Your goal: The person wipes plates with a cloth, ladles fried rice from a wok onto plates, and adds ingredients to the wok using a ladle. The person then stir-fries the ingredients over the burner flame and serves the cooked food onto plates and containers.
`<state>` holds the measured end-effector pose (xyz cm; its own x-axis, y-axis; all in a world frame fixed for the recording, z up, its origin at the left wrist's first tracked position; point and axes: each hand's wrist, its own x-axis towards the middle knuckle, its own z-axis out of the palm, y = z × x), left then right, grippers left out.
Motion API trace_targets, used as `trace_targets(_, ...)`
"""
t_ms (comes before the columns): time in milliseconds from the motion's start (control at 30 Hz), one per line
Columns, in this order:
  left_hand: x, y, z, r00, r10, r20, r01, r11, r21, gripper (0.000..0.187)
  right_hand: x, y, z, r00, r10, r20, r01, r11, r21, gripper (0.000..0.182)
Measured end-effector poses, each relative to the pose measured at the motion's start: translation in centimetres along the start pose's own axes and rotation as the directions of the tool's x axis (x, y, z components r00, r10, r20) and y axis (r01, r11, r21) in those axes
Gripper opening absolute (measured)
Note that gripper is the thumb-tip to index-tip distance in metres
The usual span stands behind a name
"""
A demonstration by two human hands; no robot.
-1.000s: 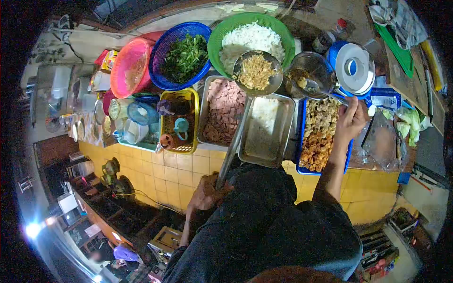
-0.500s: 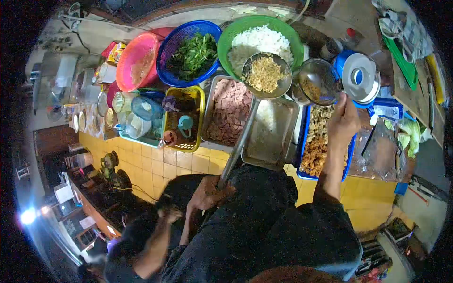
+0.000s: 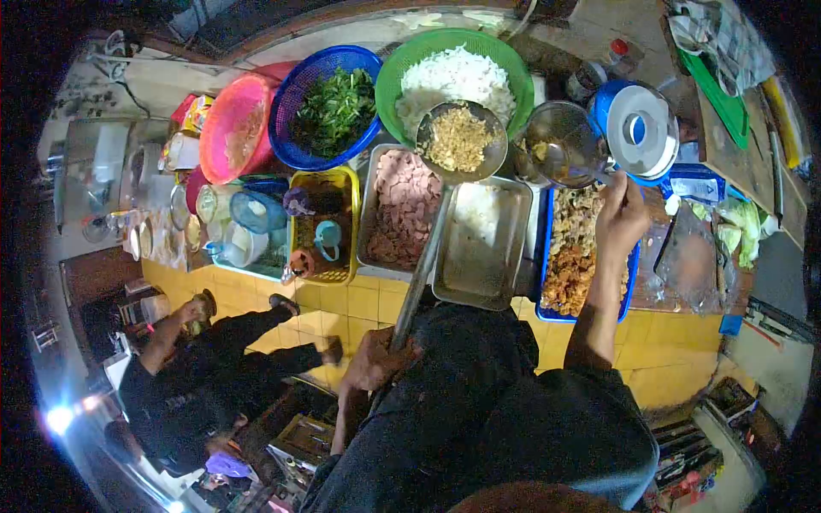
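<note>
Co-worker (image 3: 175, 385) is moving farther off since earlier frame. Your left hand (image 3: 376, 361) is clenching ladle (image 3: 426, 256), its heaped head overlapping green basket (image 3: 388, 90) in view. Right hand (image 3: 622, 218) is pinching spoon (image 3: 601, 176) at clear bowl (image 3: 571, 118): likely scooping; next move calling for steady ladle.

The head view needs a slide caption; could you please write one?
Left hand holding a long-handled ladle of chopped food, right hand holding a utensil at a round bowl.
</note>
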<state>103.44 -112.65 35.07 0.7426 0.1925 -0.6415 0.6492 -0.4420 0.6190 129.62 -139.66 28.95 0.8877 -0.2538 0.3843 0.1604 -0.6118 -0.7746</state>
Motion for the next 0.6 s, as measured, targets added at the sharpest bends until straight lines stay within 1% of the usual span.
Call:
trace_targets(33, -0.1, 0.4, 0.0, 1.000, -0.001, 0.002, 0.001, 1.000, 0.000, 0.026, -0.1, 0.1, -0.1, 1.000, 0.001, 0.001, -0.001, 1.000, -0.002, 0.024)
trace_targets(100, 0.1, 1.2, -0.2, 0.987, -0.110, 0.118, 0.125, 0.984, -0.126, 0.027, -0.3, 0.1, -0.3, 0.998, 0.002, -0.070, 0.003, 0.997, 0.073, 0.023)
trace_targets(133, 0.0, 1.4, -0.2, 0.987, -0.110, 0.120, 0.125, 0.985, -0.123, 0.027, -0.4, -0.1, -0.2, 0.993, 0.087, -0.084, -0.073, 0.984, 0.161, 0.022)
trace_targets(167, 0.0, 1.6, -0.2, 0.986, -0.126, 0.113, 0.138, 0.984, -0.110, 0.028, -0.3, 0.1, -0.3, 0.992, 0.089, -0.088, -0.074, 0.984, 0.161, 0.022)
trace_targets(233, 0.0, 1.3, -0.2, 0.984, -0.140, 0.106, 0.150, 0.984, -0.093, 0.029, -0.1, 0.2, -0.7, 0.998, -0.069, 0.000, 0.069, 0.997, 0.044, 0.020)
trace_targets(267, 0.1, 0.6, -0.1, 0.990, -0.090, 0.112, 0.103, 0.987, -0.122, 0.029, 0.0, -0.1, -1.0, 0.994, -0.064, 0.092, 0.066, 0.998, -0.022, 0.017)
trace_targets(300, 0.2, 0.3, -0.1, 0.993, -0.038, 0.116, 0.055, 0.987, -0.151, 0.029, 0.2, 0.0, -1.2, 0.994, -0.061, 0.088, 0.063, 0.998, -0.022, 0.017)
trace_targets(333, 0.1, 0.4, -0.1, 0.992, -0.038, 0.116, 0.055, 0.987, -0.148, 0.029, 0.5, 0.1, -1.3, 0.950, -0.265, 0.166, 0.277, 0.959, -0.055, 0.014)
trace_targets(367, 0.0, 0.8, -0.1, 0.991, -0.071, 0.117, 0.089, 0.984, -0.156, 0.029, 0.7, 0.2, -1.4, 0.857, -0.452, 0.249, 0.481, 0.874, -0.068, 0.011)
trace_targets(400, -0.1, 1.1, -0.1, 0.988, -0.105, 0.117, 0.124, 0.978, -0.165, 0.029, 0.8, -0.4, -1.7, 0.831, -0.494, 0.257, 0.503, 0.864, 0.035, 0.007)
trace_targets(433, -0.2, 1.4, -0.2, 0.988, -0.106, 0.114, 0.124, 0.978, -0.166, 0.029, 1.1, -0.9, -2.2, 0.830, -0.496, 0.257, 0.504, 0.863, 0.038, 0.007)
trace_targets(500, -0.5, 1.7, -0.3, 0.985, -0.133, 0.110, 0.148, 0.977, -0.152, 0.031, 1.4, -1.5, -3.0, 0.727, -0.572, 0.381, 0.586, 0.805, 0.091, 0.006)
trace_targets(533, -0.5, 1.4, -0.2, 0.985, -0.134, 0.106, 0.150, 0.976, -0.155, 0.031, 1.5, -1.1, -3.0, 0.722, -0.605, 0.336, 0.595, 0.791, 0.144, 0.006)
trace_targets(567, -0.5, 0.9, -0.2, 0.987, -0.103, 0.122, 0.126, 0.972, -0.200, 0.031, 1.8, -1.1, -3.2, 0.719, -0.608, 0.337, 0.597, 0.788, 0.147, 0.006)
trace_targets(600, -0.5, 0.6, -0.1, 0.988, -0.071, 0.137, 0.103, 0.964, -0.245, 0.032, 2.2, -1.3, -3.6, 0.766, -0.569, 0.298, 0.567, 0.817, 0.104, 0.009)
